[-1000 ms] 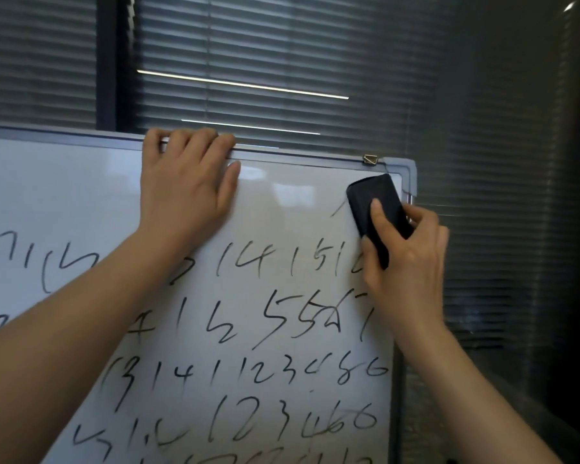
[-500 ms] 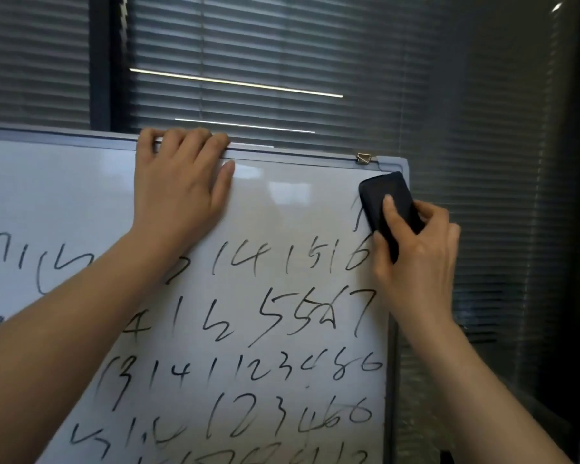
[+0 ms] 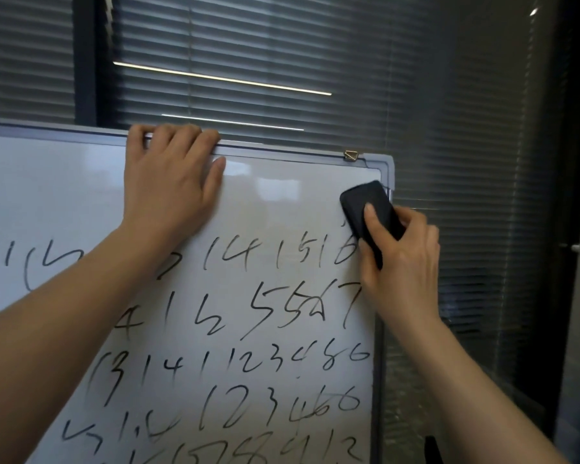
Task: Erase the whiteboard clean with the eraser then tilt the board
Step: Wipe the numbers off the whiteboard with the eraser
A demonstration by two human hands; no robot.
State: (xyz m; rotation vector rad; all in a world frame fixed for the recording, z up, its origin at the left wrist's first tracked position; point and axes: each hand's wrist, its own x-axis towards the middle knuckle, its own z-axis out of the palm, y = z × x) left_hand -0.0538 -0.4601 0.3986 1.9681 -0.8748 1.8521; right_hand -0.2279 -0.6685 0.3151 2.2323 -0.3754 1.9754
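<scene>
Whiteboard (image 3: 282, 202): glossy white surface, soft glare patches near the top, thin grey frame with rounded corner at upper right. Small brass-coloured triangular hanger clip (image 3: 350, 155) on the top rail near that corner.

Left hand (image 3: 168, 185): four fingers (image 3: 181, 133) curled over the top rail, thumb and palm flat on the board face. It grips the rail just left of centre of the visible edge.

Right hand (image 3: 402, 259): holds the eraser (image 3: 365, 205) at the board's upper right corner, thumb lying along the eraser's back, other fingers wrapped round its right side, over the board's right frame. Cannot tell how far those reach behind.

Eraser: matte black, rounded-rectangle block, smooth shell, tilted with its top leaning left. Pressed face-down on the board; its lower end is hidden under the hand. It touches the right frame edge and partly overlaps the last digit of the top row.

Handwritten digits (image 3: 235, 309): black marker, loose strokes, several rows filling the board below the top band. Some in the lower rows look smeared. The band above the first row, between the two hands, is bare white.

Behind: dark horizontal slatted blinds (image 3: 248, 45) behind glass, thin bright light reflections across them. Dark vertical frame post (image 3: 84, 58) at upper left.
</scene>
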